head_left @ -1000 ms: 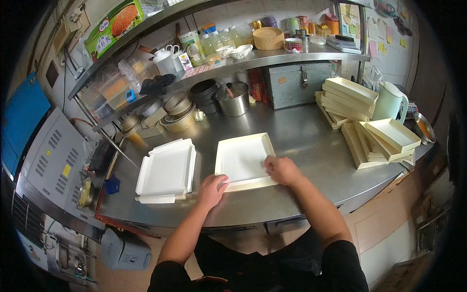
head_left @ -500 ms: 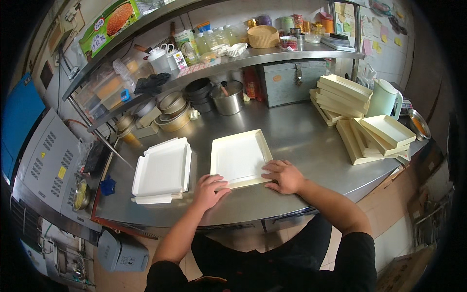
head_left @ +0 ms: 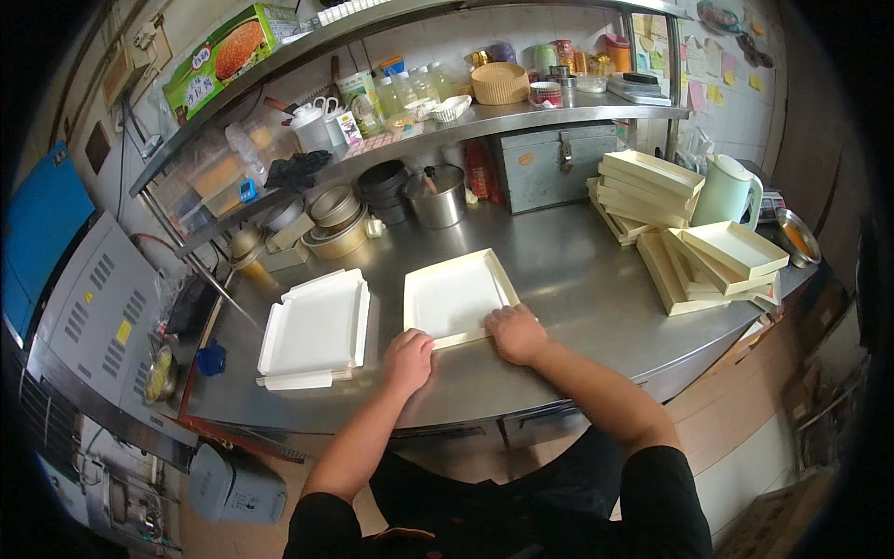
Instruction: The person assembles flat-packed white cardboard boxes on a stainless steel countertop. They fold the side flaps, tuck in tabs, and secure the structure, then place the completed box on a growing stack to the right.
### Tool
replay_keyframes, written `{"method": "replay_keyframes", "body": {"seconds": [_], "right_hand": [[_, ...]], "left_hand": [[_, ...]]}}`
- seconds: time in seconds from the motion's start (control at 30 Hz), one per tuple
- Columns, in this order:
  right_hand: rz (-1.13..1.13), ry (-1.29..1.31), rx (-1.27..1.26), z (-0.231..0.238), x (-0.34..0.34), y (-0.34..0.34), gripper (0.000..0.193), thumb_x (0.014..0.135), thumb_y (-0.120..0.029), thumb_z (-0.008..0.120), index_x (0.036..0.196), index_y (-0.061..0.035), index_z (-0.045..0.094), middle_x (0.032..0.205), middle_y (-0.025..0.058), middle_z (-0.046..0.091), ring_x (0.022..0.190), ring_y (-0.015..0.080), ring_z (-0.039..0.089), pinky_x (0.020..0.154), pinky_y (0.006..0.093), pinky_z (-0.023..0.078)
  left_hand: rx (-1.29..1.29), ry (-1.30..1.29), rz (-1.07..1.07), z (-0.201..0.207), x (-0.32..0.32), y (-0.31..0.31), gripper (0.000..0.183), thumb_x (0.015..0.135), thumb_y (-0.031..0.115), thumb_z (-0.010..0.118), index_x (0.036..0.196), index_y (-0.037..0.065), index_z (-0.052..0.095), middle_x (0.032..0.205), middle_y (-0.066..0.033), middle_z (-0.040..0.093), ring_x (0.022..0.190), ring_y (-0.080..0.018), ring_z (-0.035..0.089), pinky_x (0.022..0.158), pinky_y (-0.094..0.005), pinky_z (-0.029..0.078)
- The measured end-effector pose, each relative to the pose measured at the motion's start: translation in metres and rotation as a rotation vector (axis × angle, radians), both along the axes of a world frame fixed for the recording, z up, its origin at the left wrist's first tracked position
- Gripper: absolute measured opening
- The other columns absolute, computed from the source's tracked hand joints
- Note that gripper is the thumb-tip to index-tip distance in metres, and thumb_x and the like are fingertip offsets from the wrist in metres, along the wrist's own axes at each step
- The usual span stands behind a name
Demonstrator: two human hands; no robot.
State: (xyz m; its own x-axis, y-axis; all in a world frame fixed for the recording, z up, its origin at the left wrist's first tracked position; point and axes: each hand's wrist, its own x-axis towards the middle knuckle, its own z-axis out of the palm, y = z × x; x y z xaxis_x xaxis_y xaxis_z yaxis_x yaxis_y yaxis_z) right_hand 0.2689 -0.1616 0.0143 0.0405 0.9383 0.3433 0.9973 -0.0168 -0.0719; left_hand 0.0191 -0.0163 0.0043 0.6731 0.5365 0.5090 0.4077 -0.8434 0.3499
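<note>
At the lower middle of the frame both hands press on the near edge of a shallow cream box [head_left: 456, 298] that lies flat on the steel bench [head_left: 577, 279]. The left hand [head_left: 408, 359] sits curled at the box's near left corner, the right hand [head_left: 515, 333] curled on its near right edge; neither lifts it, the fingers bear down on the rim. By my judgement the step in hand is folding or pressing down the near wall of the box. The next move likely calls for a firm, even push along that wall so that it stands square, with the box held from sliding.

Just left of it lies a stack of flat white lids [head_left: 315, 328]. Farther right, at mid frame, finished boxes [head_left: 722, 256] sit piled, with a pale green jug [head_left: 726, 191] behind them. At the back stand pots [head_left: 433, 196] under a shelf [head_left: 521, 116].

Against the earlier frames the hands have drawn closer to the box's near corners, the left one moving from the bench onto the rim; the box itself has barely shifted.
</note>
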Motion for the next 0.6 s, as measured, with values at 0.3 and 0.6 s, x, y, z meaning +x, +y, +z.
{"method": "replay_keyframes", "body": {"seconds": [0.3,0.6], "right_hand": [[0.023,0.095,-0.061,0.005,0.011,0.038,0.021,0.095,-0.022,0.07,0.113,-0.0179,0.08,0.118,0.0052,0.078,0.116,0.0293,0.071,0.102,0.0474,0.052],[0.315,0.343,0.03,-0.019,-0.011,0.035,0.018,0.099,-0.035,0.076,0.109,-0.021,0.082,0.112,-0.0021,0.078,0.115,0.0252,0.068,0.102,0.0445,0.045]], "left_hand": [[0.024,-0.011,-0.13,-0.005,0.0,-0.008,0.017,0.102,0.019,0.074,0.11,0.005,0.08,0.124,-0.0106,0.079,0.115,-0.035,0.074,0.104,-0.0414,0.058],[-0.457,0.049,-0.298,0.006,-0.007,0.0,0.027,0.105,0.01,0.069,0.129,0.003,0.077,0.139,-0.0145,0.077,0.127,-0.0294,0.074,0.109,-0.0383,0.056]]}}
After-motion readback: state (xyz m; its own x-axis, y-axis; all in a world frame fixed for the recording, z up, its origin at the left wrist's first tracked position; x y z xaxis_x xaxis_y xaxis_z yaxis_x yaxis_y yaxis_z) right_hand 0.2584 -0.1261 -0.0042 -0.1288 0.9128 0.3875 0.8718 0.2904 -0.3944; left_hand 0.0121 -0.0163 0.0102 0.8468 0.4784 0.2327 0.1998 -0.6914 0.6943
